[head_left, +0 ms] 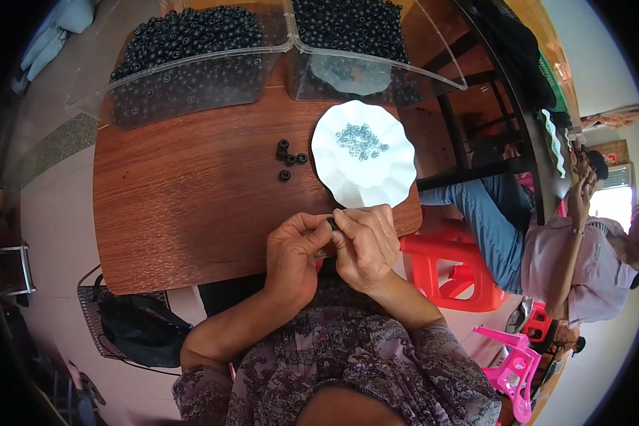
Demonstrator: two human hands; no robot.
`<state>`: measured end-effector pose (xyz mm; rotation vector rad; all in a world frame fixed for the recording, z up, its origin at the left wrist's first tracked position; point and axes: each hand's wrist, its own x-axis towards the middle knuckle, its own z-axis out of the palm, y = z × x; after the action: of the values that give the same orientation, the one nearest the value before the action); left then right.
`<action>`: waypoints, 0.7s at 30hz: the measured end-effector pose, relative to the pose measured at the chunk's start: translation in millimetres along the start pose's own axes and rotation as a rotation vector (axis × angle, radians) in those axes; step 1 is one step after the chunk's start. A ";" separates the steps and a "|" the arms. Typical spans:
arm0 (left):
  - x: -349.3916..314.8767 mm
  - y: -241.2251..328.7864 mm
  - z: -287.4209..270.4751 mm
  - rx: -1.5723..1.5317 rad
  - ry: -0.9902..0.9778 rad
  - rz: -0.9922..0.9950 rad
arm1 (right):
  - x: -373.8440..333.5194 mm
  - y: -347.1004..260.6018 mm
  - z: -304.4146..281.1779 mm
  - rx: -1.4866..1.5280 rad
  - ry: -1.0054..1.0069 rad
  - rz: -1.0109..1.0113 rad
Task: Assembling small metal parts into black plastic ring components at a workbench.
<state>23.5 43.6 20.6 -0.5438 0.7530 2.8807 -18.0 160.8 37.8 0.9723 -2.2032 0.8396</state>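
Both hands meet just above the near edge of the wooden table. My left hand [295,250] pinches a small black ring-shaped part [331,224] between thumb and fingertips. From the other side, my right hand [366,245] closes on the same part, its thumb and forefinger touching it; whether a smaller piece is between them I cannot tell. Beyond them lies a white scalloped plate [348,186] with a cluster of tiny greenish-grey pieces [362,141]. Left of the plate are several loose black ring-shaped parts [285,175] with holes through the middle.
Two clear plastic bins, a left one [184,89] and a right one [362,74], stand at the table's far side, heaped with black parts. A red stool [440,273] stands right of the table [177,213]. Farther right, another person [582,263] sits at a dark table.
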 end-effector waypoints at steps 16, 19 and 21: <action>2.4 12.3 0.5 0.084 0.018 0.064 | 5.7 3.7 6.5 0.072 -0.028 0.014; 3.7 8.7 -2.2 0.109 0.027 0.080 | 4.0 5.4 7.4 0.064 -0.032 -0.021; 5.8 5.0 -5.1 0.091 0.028 0.075 | 2.6 7.1 9.4 0.056 -0.036 -0.038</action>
<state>18.7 36.9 16.6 -0.5579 0.9226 2.8946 -27.4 156.6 31.5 1.0606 -2.1953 0.8772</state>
